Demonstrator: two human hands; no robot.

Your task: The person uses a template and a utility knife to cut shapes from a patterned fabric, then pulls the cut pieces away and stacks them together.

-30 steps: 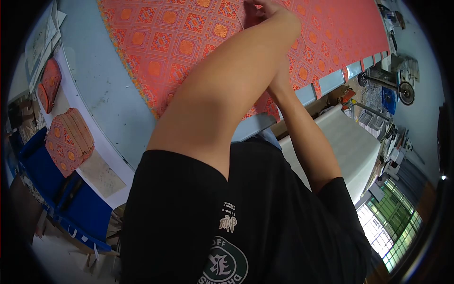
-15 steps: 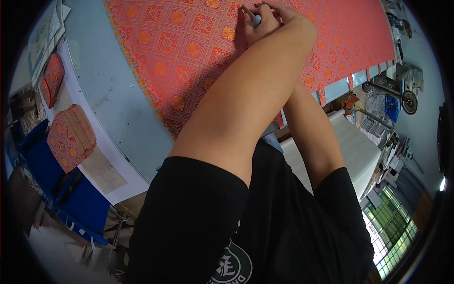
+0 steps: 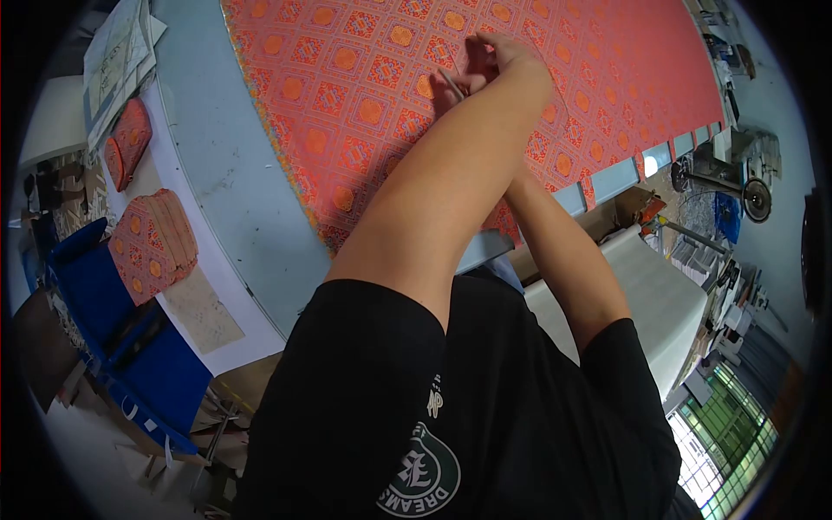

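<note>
The right hand (image 3: 472, 84), mostly hidden behind the left forearm, has its fingers closed around a slim grey pen-like tool (image 3: 448, 83); whether the tip touches anything cannot be told. The left hand (image 3: 513, 54) lies just beyond it, fingers partly bent and loosely apart; whether it grips anything is hidden. Both are over a broad red-and-orange brocade cloth (image 3: 314, 141) with diamond motifs, spread on a pale blue-grey tabletop (image 3: 212, 126).

The step in hand appears to be fine tool work on the cloth, the left hand perhaps steadying it; any further stroke would call for flat fabric and left fingers clear of the tip.

Farther left lie a small red patterned pouch-shaped piece (image 3: 130, 146), its inside not visible, and a neat stack of red patterned pieces (image 3: 139, 249) near a thin beige sheet (image 3: 204, 319). Below them is a blue box-like object (image 3: 169, 351), its contents unclear.
</note>
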